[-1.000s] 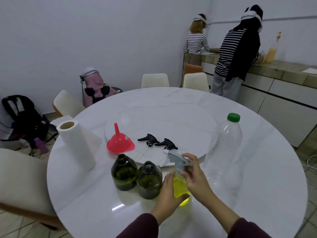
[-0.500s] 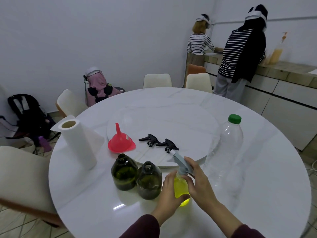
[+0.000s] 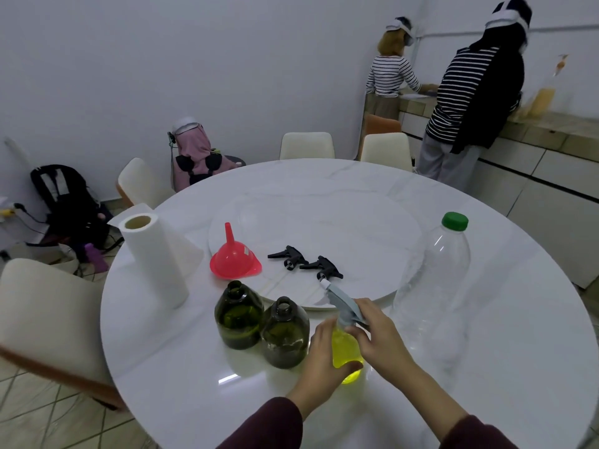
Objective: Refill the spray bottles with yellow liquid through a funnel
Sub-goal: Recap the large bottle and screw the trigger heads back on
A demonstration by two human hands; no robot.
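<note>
A small clear spray bottle full of yellow liquid stands near the table's front edge. My left hand wraps its body from the left. My right hand grips its grey spray head at the neck. Two open dark green bottles stand just left of it, touching each other. A red funnel sits mouth down on the round turntable, beside two black spray heads. A large clear plastic bottle with a green cap stands to the right and looks empty.
A paper towel roll stands at the left on the white round table. Cream chairs ring the table. Two people stand at a counter at the back right. Bags lie on the floor to the left.
The grey spray head has turned under my right hand, its nozzle now pointing further back and left. My left hand keeps hold of the bottle. My view has drifted slightly.
</note>
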